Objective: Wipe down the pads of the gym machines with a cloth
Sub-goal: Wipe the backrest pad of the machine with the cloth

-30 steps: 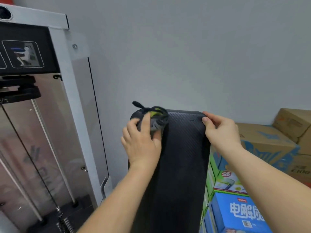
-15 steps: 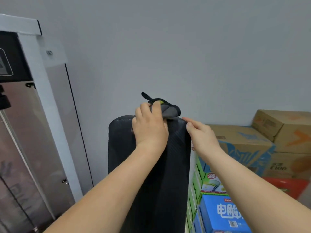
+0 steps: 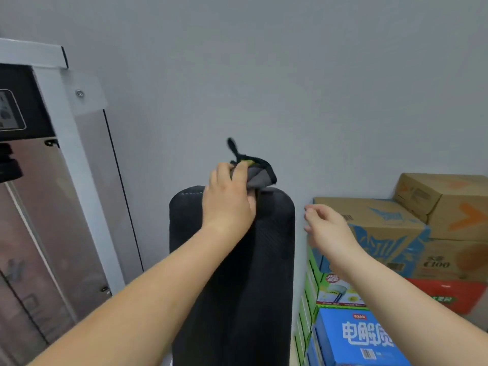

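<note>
"电解" in white on blue carton (image 3: 361,336), "C100" on brown cardboard box (image 3: 446,264)

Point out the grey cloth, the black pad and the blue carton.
Grey cloth (image 3: 257,178): head view, grey fold.
Black textured pad (image 3: 274,233): head view, upper front.
Blue cardboard carton (image 3: 356,336): head view, lettered face.

— The pad (image 3: 272,247)?
— Black, ribbed upholstery, long and narrow, rounded top corners, standing upright.
— And the cloth (image 3: 260,177)?
— Grey with black trim and a yellow-green patch, bunched in the left hand (image 3: 228,204) at the pad's top edge, just right of centre; a black strap sticks up above the pad.
</note>
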Demonstrator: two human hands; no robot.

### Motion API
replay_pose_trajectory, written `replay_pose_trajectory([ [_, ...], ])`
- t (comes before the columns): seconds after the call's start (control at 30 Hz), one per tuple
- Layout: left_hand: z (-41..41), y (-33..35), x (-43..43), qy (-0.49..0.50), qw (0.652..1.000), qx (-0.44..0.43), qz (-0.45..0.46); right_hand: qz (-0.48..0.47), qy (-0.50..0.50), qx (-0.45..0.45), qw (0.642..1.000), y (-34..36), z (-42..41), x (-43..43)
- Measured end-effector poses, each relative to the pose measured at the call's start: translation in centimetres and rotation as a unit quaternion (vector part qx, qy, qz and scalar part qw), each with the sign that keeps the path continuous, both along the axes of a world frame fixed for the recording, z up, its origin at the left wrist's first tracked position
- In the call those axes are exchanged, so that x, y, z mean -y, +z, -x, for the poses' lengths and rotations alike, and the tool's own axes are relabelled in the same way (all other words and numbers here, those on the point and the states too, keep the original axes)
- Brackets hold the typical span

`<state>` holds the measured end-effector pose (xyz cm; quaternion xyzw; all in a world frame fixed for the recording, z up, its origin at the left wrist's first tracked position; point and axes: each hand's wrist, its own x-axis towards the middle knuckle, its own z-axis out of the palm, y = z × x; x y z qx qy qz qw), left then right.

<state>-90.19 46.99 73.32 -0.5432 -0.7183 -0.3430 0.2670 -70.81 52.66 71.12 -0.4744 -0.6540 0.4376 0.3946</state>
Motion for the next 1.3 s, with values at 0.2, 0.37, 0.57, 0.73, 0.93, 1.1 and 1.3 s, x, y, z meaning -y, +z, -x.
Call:
replay_pose_trajectory([
  [0.2, 1.4, -2.4, 2.6, -0.15, 0.968, -0.188, 0.076, -0.154, 0.014, 0.112, 0.982, 2.7, 3.3, 0.8],
  [0.37, 10.2, 2.3, 3.7, 0.031, 0.988, 0.137, 0.066, -0.217, -0.003, 0.259, 0.941, 3.6, 5.7, 1.0],
  [0.57, 8.4, 5.6, 1.0, 0.073, 0.968, 0.119, 0.208, -0.141, -0.003, 0.122, 0.982, 3.0, 4.2, -0.7],
  [0.73, -0.2, 6.9, -3.4, -0.035, 0.955, 0.107, 0.274, -0.184, -0.051, 0.12, 0.974, 1.8, 4.6, -0.9],
  [0.93, -1.9, 5.8, -2.8, -0.11, 0.963, 0.065, 0.238, -0.163, -0.048, 0.093, 0.981, 1.9, 4.4, -0.2],
  [1.1, 8.0, 5.8, 2.1, -0.001, 0.967, 0.117, 0.226, -0.139, -0.027, 0.066, 0.988, 2.3, 4.4, -0.2],
  [1.3, 8.6, 4.9, 1.7, 0.073, 0.97, 0.149, 0.175, -0.146, -0.037, 0.067, 0.986, 1.4, 4.5, -1.0],
])
